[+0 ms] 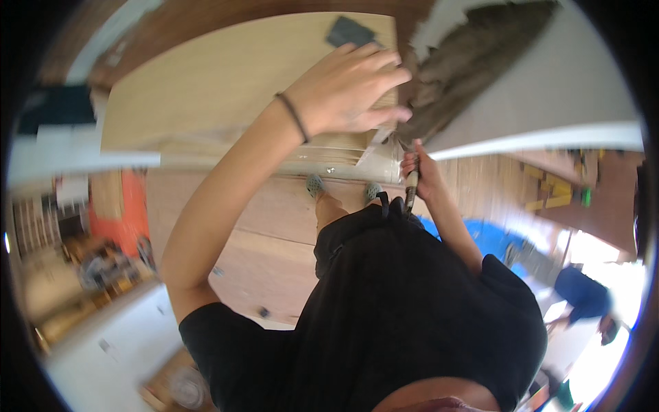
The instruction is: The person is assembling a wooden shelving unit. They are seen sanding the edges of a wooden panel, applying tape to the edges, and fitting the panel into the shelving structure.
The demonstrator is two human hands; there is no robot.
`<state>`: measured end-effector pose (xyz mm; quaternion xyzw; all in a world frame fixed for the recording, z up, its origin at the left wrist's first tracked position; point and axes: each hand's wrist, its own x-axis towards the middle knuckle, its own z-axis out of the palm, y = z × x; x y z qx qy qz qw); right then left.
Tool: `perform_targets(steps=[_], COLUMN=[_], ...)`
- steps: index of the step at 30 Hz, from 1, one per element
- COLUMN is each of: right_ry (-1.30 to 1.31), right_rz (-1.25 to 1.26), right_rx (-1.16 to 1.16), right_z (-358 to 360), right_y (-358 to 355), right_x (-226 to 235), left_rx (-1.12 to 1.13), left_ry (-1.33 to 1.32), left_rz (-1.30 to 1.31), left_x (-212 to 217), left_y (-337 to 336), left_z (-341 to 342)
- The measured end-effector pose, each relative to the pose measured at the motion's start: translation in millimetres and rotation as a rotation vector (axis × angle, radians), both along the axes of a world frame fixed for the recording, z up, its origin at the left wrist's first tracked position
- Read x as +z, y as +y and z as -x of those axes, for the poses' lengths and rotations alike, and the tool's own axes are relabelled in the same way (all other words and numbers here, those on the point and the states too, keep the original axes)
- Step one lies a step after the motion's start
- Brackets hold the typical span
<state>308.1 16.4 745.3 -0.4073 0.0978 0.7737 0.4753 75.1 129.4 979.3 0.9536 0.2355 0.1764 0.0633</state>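
Note:
A pale wooden panel (226, 82) lies in front of me with a curved far edge. Over its right end is my left hand (347, 89), palm down, fingers spread and thumb apart, with nothing in them; a dark band circles that wrist. Whether its fingers touch the wood I cannot tell. A flat dark grey piece (349, 32) rests on the panel just beyond them. Lower and to the right, by the panel's near corner, my right hand (427, 177) is closed around a slim stick-like tool (412, 184) with a dark and beige handle. The tool's working end is unclear.
A crumpled brown cloth (473, 65) lies on a light grey surface (563, 89) at the right. Plywood sheets (233, 213) cover the floor around my feet. Tools and wood pieces (103, 271) sit at the left. Another person (582, 288) is at the far right, near a blue sheet (480, 237).

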Motion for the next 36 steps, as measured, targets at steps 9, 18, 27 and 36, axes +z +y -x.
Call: perform_targets(steps=[9, 18, 27, 36], right_ry=[-0.365, -0.569, -1.314, -1.409], right_rz=[0.001, -0.249, -0.789, -1.081], right_rx=[-0.239, -0.313, -0.209, -0.164], right_z=[102, 133, 108, 91], right_y=[-93, -107, -46, -18], right_x=[40, 70, 121, 91], left_rx=[-0.413, -0.444, -0.209, -0.186], left_ry=[0.193, -0.026, -0.027, -0.038], left_rz=[-0.005, 0.096, 0.152, 0.166], left_x=[1, -29, -32, -40], left_y=[15, 13, 4, 6], left_z=[-14, -9, -2, -3])
